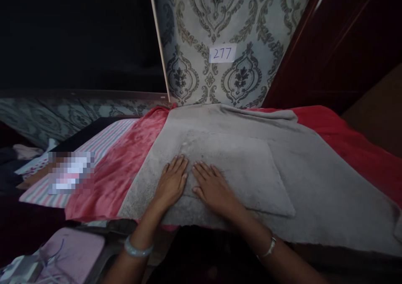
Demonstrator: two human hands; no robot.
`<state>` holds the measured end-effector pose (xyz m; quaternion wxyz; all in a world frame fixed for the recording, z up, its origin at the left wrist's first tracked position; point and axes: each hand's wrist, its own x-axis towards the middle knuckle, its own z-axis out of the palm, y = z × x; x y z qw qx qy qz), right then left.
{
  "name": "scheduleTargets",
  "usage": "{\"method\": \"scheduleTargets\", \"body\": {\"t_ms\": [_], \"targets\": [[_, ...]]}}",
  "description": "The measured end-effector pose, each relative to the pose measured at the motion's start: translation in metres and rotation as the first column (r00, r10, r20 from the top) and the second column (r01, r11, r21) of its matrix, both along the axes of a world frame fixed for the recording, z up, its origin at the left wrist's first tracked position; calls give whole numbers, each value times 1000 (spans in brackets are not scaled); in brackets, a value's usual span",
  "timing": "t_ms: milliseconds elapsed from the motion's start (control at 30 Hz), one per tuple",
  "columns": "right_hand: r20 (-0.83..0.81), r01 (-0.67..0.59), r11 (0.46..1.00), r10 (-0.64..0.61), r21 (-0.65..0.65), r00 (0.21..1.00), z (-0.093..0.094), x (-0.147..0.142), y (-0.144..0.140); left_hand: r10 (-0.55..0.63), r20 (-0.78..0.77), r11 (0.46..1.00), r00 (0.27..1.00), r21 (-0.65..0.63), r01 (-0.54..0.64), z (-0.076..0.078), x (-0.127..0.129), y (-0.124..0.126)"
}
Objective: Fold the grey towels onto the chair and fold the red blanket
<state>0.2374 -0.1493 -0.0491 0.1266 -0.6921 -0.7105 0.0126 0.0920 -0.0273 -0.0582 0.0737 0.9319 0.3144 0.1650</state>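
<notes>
— What lies widest here?
— A grey towel spread over the red blanket, a folded panel on top.
— And the hands?
— Left hand and right hand rest flat, fingers spread, side by side, seemingly pressing that fold smooth.

A red blanket covers the work surface, extending to the far right edge. A striped cloth lies just beside the red blanket on the left, with a pink fabric piece and a white cord at the lower left corner. A paper label marked 277 is fixed to the patterned wallpaper behind, flanked by a dark screen on the left and a dark wooden panel on the right.
</notes>
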Motion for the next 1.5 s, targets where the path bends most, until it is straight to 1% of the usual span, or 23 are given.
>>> {"method": "scheduleTargets", "body": {"t_ms": [100,200,300,367,400,467,533,633,700,733,800,867,967,1033,1133,1233,1333,1433,1500], "targets": [[22,-8,1000,8,7,1000,-10,5,-22,-1,7,1000,1000,3,1,-6,-5,-3],[22,-23,1000,23,15,1000,-12,11,-50,-1,14,1000,1000,5,1,-7,-7,-3],[-5,-64,998,64,-6,998,-6,19,-72,-15,44,1000,999,22,14,-9,-7,0],[-32,-86,996,85,-20,996,4,26,-74,-21,63,999,998,32,19,-10,-7,2],[-42,-83,996,82,-12,996,11,31,-70,-22,67,999,998,35,20,-11,-7,2],[-53,-50,998,51,25,997,27,39,-50,-18,69,999,997,40,15,-12,-7,3],[-57,0,999,3,49,998,44,46,-16,-16,71,999,997,46,13,-12,-8,3],[-47,70,998,-70,-2,996,64,52,48,-17,74,998,997,56,12,-13,-9,3],[-38,117,992,-119,-37,992,68,51,86,-15,76,998,997,61,10,-15,-9,4],[-35,135,990,-136,-41,990,66,49,102,-11,77,998,997,62,7,-16,-9,4],[-28,134,990,-135,-32,990,56,44,124,-5,80,998,997,67,-1,-19,-9,5],[-21,90,995,-90,-36,996,41,39,135,1,82,998,997,69,-7,-21,-9,7],[-31,25,997,-28,-79,999,23,38,140,2,80,998,997,65,-7,-23,-9,8],[-38,1,995,-5,-102,999,19,44,143,-5,76,998,997,62,1,-22,-9,8],[-35,-4,988,-2,-154,999,24,60,152,-5,74,998,997,55,1,-20,-9,7],[-24,79,974,-86,-212,996,29,79,164,5,57,999,998,33,-7,-17,-9,6],[-15,171,956,-180,-237,984,34,101,169,9,37,1000,999,21,-10,-15,-9,5],[5,279,930,-286,-239,958,41,116,164,-4,58,999,998,39,2,-17,-10,7],[28,353,910,-356,-217,934,44,116,156,-17,86,998,996,61,12,-20,-11,9]]}}
